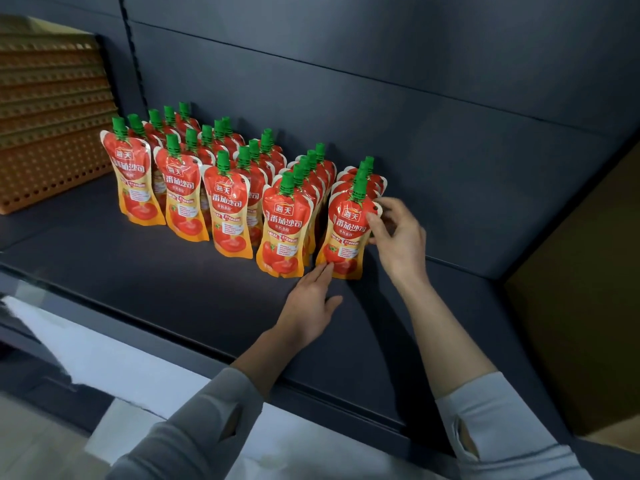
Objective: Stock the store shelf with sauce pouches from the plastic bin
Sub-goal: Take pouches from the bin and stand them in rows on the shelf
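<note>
On the dark grey metal shelf [156, 271] stand red-and-orange plastic sauce pouches [227, 209] with green caps, in five rows: five caps showing in each of four rows, four in the rightmost. The right hand [398, 230] pinches the rightmost front pouch [346, 233]; the left hand [311, 299], fingers straight, touches its base.

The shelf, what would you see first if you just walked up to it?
Bright red pouches with green caps jump out first, standing in five rows on the dark shelf. Next come two hands at the rightmost row: the right hand pinches the edge of the front pouch, and the flat left hand touches its bottom corner. An orange panel full of holes stands at the far left.
</note>
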### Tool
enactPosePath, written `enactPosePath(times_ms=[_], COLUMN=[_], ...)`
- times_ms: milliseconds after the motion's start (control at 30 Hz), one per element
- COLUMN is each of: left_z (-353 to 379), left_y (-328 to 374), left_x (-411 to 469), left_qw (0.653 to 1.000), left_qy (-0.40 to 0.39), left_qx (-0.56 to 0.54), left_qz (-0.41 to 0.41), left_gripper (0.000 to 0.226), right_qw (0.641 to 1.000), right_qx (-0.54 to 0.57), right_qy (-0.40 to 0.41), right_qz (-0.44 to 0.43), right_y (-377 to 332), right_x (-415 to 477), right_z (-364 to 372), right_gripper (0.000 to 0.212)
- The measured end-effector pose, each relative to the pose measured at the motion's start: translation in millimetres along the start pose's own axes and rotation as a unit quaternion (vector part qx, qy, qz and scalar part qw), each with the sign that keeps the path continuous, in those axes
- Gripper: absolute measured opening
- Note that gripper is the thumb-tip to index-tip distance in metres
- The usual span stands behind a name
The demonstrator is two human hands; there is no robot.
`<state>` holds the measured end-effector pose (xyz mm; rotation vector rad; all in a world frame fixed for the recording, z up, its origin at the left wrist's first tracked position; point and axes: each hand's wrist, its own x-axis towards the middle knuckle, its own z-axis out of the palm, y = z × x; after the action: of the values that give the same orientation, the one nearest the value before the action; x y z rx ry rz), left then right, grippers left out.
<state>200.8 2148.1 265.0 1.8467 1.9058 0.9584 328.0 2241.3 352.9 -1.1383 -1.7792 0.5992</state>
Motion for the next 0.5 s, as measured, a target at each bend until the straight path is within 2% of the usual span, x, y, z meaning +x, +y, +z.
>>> enactPosePath(times_ms=[167, 333, 500], left_z=[-28.9, -68.2, -118.8], left_y=[-9.7, -37.7, -85.2], left_x=[-28.8, -86.1, -169.3], left_qw=[0.996, 0.985, 0.969], left_qy=[0.059, 0.149, 0.221], left_qx=[-0.055, -0.081, -0.089], left_qz=[0.027, 0.028, -0.059], left_gripper=[0.046, 0.029, 0.022], right_qw=[0.994, 0.990, 0.985], right_qx=[-0.085, -0.125, -0.115], right_qy=[0.070, 0.020, -0.039], right_qz=[-0.014, -0.055, -0.125], right_y=[-5.5, -11.6, -54.1], right_x=[-49.1, -120.8, -196.3], right_z=[-8.6, 23.1, 84.9], right_gripper=[0.028, 0.018, 0.015])
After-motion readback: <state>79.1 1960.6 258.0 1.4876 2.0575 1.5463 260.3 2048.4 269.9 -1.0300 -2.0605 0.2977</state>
